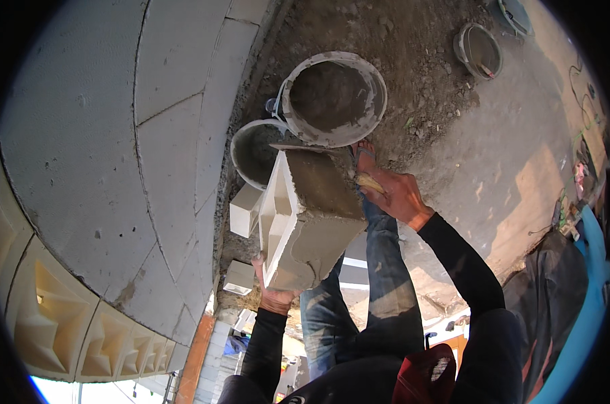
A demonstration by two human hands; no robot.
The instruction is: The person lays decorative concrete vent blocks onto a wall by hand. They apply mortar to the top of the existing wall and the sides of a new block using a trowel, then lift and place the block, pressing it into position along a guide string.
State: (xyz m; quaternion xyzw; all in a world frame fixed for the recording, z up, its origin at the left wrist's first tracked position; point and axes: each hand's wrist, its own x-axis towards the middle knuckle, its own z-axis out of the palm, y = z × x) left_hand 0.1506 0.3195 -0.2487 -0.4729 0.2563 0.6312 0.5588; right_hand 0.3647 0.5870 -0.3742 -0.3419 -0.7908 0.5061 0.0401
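A decorative ventilation block point(332, 236) with a white recessed face stands tilted in front of me, wet grey mortar smeared over two of its sides. My left hand point(274, 293) supports it from below at its lower left corner, fingers wrapped round the edge. My right hand point(400, 195) grips the wooden handle of a trowel point(370, 183) at the block's far right. Most of the trowel's blade is hidden; a thin edge seems to show along the block's far side. Beyond the block are a large mortar-caked bucket point(379, 108) and a smaller bucket point(235, 151).
A grey block wall point(177, 81) curves along the left, with a row of patterned blocks point(52, 323) set in it. White block pieces point(244, 210) lie at the wall's foot. Another bucket point(461, 47) stands far right on the dirt ground point(412, 74). My feet are close to the buckets.
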